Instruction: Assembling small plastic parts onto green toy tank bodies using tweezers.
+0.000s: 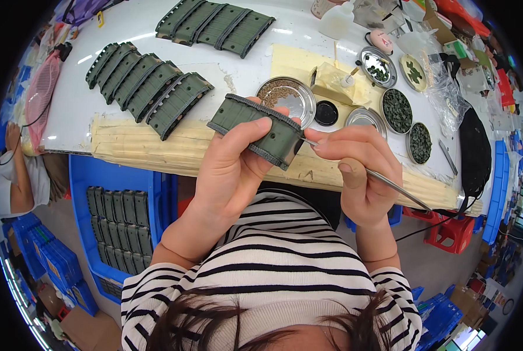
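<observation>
My left hand (232, 158) grips a dark green rectangular panel (261, 130) with ridged, braid-like borders and small dark round spots, thumb on its upper face. My right hand (361, 167) pinches a slim metal hand tool (399, 189). The tool's tip meets or nearly meets the panel's right end; its exact kind is unclear. Similar green panels (147, 88) stand in a slanted row on the table at left, and another group of panels (214, 26) lies at the far side.
Beyond my hands are a round tin of brown grains (279, 89), a black lid (326, 113), a yellow block with a small bottle (337, 82), and tins of dark green chips (397, 111). A blue crate (80, 216) of panels sits lower left. Another person's arm (20, 175) shows at left.
</observation>
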`<action>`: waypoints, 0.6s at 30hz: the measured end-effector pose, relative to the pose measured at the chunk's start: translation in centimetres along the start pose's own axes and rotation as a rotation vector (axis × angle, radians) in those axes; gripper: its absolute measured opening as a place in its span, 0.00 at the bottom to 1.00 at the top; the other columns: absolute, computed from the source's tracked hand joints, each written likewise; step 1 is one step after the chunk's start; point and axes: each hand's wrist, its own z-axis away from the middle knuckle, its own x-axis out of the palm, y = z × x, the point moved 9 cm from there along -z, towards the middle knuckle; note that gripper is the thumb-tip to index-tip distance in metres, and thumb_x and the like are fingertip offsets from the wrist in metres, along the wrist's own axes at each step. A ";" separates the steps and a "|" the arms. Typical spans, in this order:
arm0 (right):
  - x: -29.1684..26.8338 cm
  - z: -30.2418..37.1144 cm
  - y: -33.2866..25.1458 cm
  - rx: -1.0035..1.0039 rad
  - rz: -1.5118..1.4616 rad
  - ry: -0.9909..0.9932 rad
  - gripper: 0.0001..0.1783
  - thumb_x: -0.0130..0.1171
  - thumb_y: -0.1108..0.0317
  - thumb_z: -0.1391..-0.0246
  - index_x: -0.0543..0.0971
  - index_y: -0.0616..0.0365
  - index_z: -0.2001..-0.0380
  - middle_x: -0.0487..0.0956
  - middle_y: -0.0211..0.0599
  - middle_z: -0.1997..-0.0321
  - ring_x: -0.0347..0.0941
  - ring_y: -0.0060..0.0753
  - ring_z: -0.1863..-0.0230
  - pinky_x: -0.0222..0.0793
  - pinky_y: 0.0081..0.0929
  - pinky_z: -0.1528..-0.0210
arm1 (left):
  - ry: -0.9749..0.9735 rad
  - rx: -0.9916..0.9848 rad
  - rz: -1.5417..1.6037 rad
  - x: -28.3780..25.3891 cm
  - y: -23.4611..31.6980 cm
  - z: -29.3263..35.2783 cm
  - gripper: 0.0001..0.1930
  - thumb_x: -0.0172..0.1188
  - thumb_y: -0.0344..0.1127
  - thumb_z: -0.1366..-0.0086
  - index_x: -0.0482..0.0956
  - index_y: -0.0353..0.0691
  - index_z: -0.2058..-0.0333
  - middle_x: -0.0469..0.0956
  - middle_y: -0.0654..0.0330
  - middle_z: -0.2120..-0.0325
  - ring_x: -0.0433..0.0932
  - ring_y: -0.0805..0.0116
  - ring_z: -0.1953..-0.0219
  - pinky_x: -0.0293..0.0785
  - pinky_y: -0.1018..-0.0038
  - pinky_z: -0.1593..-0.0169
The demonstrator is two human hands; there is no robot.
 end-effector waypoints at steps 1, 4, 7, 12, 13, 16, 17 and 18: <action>0.0 0.0 0.1 -0.010 -0.005 0.004 0.06 0.59 0.72 0.47 0.81 0.63 0.67 0.78 0.41 0.67 0.77 0.34 0.65 0.73 0.24 0.64 | -0.002 0.000 -0.006 0.0 0.0 0.1 0.14 0.54 0.27 0.38 0.65 0.39 0.53 0.73 0.53 0.55 0.76 0.61 0.52 0.78 0.68 0.52; 0.0 0.1 0.0 -0.030 0.016 -0.001 0.06 0.59 0.73 0.48 0.80 0.63 0.67 0.78 0.42 0.67 0.77 0.35 0.66 0.74 0.24 0.64 | 0.009 -0.009 0.002 0.0 -0.1 0.1 0.14 0.54 0.27 0.38 0.65 0.40 0.53 0.73 0.52 0.55 0.76 0.60 0.51 0.78 0.68 0.52; 0.1 0.2 -0.3 -0.037 0.023 -0.008 0.06 0.60 0.74 0.49 0.80 0.63 0.66 0.78 0.42 0.67 0.78 0.36 0.64 0.74 0.25 0.63 | 0.003 -0.034 0.065 -0.2 -0.3 0.3 0.16 0.53 0.24 0.38 0.66 0.39 0.51 0.75 0.48 0.56 0.75 0.54 0.50 0.74 0.64 0.46; 0.1 0.5 -0.7 -0.026 -0.033 -0.007 0.08 0.61 0.75 0.51 0.80 0.62 0.65 0.78 0.42 0.64 0.78 0.37 0.60 0.75 0.27 0.60 | -0.036 -0.040 0.039 0.0 -0.2 0.2 0.18 0.52 0.25 0.38 0.66 0.39 0.49 0.75 0.49 0.56 0.75 0.54 0.50 0.74 0.63 0.46; 0.0 0.5 -0.9 -0.029 -0.055 -0.007 0.09 0.62 0.75 0.52 0.80 0.62 0.64 0.78 0.42 0.63 0.78 0.38 0.59 0.75 0.27 0.60 | -0.044 -0.045 0.035 0.1 -0.1 0.2 0.18 0.52 0.25 0.38 0.66 0.39 0.49 0.75 0.49 0.56 0.75 0.54 0.50 0.74 0.62 0.46; -0.1 0.7 -1.3 -0.041 -0.073 -0.010 0.11 0.62 0.75 0.54 0.81 0.62 0.63 0.78 0.42 0.62 0.78 0.38 0.58 0.75 0.27 0.59 | -0.067 -0.085 0.050 0.2 -0.2 0.1 0.18 0.53 0.25 0.39 0.67 0.38 0.49 0.75 0.49 0.56 0.75 0.54 0.51 0.74 0.62 0.46; -0.1 0.8 -1.4 -0.045 -0.071 -0.012 0.12 0.63 0.76 0.54 0.81 0.62 0.63 0.78 0.42 0.62 0.78 0.39 0.58 0.75 0.28 0.59 | -0.069 -0.090 0.050 0.3 -0.2 0.0 0.18 0.53 0.26 0.39 0.67 0.38 0.49 0.75 0.49 0.56 0.76 0.54 0.52 0.74 0.62 0.47; -0.1 0.8 -1.5 -0.044 -0.068 -0.018 0.12 0.63 0.76 0.55 0.81 0.62 0.63 0.77 0.42 0.62 0.78 0.39 0.58 0.75 0.27 0.59 | -0.071 -0.095 0.051 0.3 -0.2 0.1 0.18 0.53 0.26 0.40 0.68 0.38 0.49 0.75 0.49 0.57 0.76 0.54 0.52 0.74 0.62 0.47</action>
